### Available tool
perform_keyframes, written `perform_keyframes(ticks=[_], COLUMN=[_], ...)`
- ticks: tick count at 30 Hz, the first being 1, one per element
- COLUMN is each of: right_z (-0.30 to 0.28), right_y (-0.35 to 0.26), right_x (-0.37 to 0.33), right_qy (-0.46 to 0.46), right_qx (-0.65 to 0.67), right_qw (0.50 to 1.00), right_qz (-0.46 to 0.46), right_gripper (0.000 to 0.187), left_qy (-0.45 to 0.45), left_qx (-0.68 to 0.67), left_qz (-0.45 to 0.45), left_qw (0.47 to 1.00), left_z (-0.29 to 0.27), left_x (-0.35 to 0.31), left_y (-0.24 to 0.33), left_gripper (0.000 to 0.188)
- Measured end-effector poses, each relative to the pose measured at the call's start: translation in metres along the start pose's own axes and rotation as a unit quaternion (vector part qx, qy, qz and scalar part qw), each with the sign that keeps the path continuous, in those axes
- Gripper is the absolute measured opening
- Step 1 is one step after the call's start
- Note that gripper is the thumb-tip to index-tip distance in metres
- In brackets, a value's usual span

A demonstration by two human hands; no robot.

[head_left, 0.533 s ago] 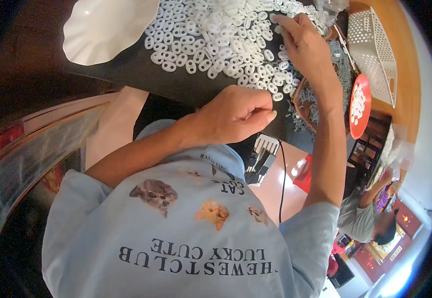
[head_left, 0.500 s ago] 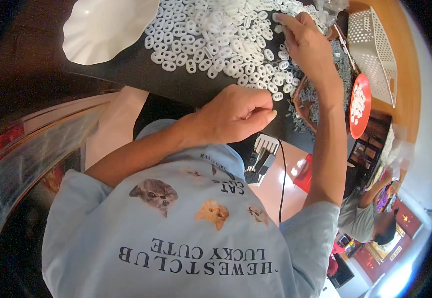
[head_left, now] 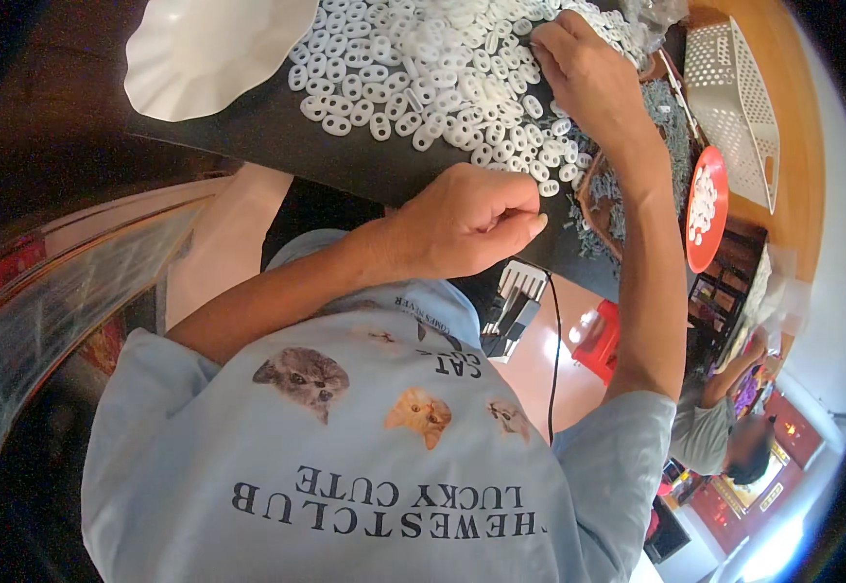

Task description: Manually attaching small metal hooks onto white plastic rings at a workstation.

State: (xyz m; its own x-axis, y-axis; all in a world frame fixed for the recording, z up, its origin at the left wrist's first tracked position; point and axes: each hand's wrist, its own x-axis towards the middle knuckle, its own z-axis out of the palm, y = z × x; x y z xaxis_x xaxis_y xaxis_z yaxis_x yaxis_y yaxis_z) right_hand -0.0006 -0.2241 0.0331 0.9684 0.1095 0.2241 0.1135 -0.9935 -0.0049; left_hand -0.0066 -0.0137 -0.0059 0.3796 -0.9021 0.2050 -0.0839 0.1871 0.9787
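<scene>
A large heap of small white oval plastic pieces with two holes each (head_left: 384, 73) is spread over the dark tabletop (head_left: 277, 146). My left hand (head_left: 476, 222) is closed at the table's near edge, with thumb and forefinger pressed together. What lies inside that fist is hidden. My right hand (head_left: 593, 83) reaches to the right side of the heap, its fingers bent and drawn together above the pieces. Its fingertips point down and left, and I cannot make out what is between them.
A white wavy-rimmed dish (head_left: 204, 58) stands at the left. Grey shredded material (head_left: 661, 126) lies right of my right wrist, and beyond it are a red plate (head_left: 703, 248) of white pieces and a white perforated basket (head_left: 734, 107). Another person (head_left: 724, 437) is at the far right.
My right hand has turned, and its fingertips have moved down into the heap's right side; a white bit seen at them before is now hidden. My left hand has barely shifted.
</scene>
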Motion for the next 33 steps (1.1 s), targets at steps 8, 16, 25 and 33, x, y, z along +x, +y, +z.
perform_keyframes(ticks=[8, 16, 25, 33], right_z=[-0.016, -0.049, -0.043, -0.039], right_y=[-0.007, -0.073, -0.096, -0.105], right_x=[-0.024, -0.072, -0.09, -0.105], right_qy=[0.063, 0.071, 0.116, 0.128], right_qx=[0.107, 0.233, 0.163, 0.172], right_qw=[0.99, 0.958, 0.973, 0.97], right_qz=[0.069, 0.154, 0.116, 0.116], right_gripper=[0.013, 0.009, 0.025, 0.029], left_qy=[0.0, 0.073, 0.085, 0.087], left_qx=[-0.006, -0.162, -0.194, -0.209], left_qz=[0.003, -0.069, -0.071, -0.08], left_qw=[1.0, 0.982, 0.975, 0.971], left_z=[0.0, 0.006, 0.011, 0.013], left_x=[0.0, 0.0, -0.001, -0.001], left_y=[0.0, 0.0, 0.006, 0.008], left_gripper=[0.015, 0.018, 0.02, 0.016])
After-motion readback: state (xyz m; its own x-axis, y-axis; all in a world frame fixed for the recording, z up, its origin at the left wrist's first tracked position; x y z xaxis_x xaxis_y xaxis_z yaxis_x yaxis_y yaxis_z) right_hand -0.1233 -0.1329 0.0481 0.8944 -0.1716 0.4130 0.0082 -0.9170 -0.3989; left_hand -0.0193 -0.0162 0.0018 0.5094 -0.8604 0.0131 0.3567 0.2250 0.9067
